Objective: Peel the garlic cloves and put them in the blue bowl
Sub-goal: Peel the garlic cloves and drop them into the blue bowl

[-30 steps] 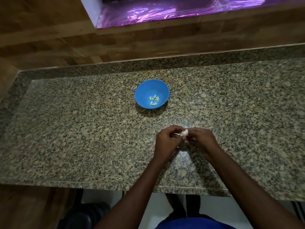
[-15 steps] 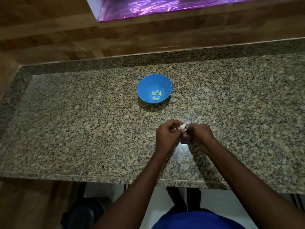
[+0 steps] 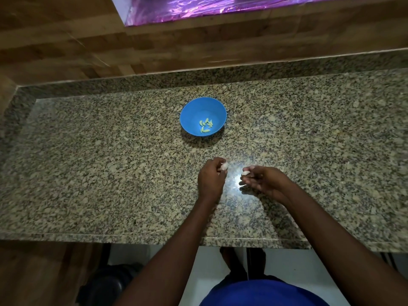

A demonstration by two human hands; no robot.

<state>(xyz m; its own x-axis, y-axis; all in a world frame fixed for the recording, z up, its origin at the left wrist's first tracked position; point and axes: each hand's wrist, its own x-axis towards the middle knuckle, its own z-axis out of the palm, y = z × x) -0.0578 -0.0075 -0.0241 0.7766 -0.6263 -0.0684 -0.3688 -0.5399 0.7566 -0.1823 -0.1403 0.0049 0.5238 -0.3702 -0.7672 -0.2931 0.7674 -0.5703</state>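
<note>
no readable text, no labels, no brands, no numbers, no signs

We see a round blue plastic bowl (image 3: 203, 111) holding small pale yellow-green peeled garlic cloves (image 3: 206, 125). Beneath it, the polished granite countertop (image 3: 110, 173) is speckled beige, grey and black. We see a whitish garlic piece (image 3: 224, 166) in one hand and another whitish piece (image 3: 245, 172) in the other. The wooden wall panelling (image 3: 66, 47) is streaky brown, and the crinkled foil strip (image 3: 198, 7) shines purple.
</note>
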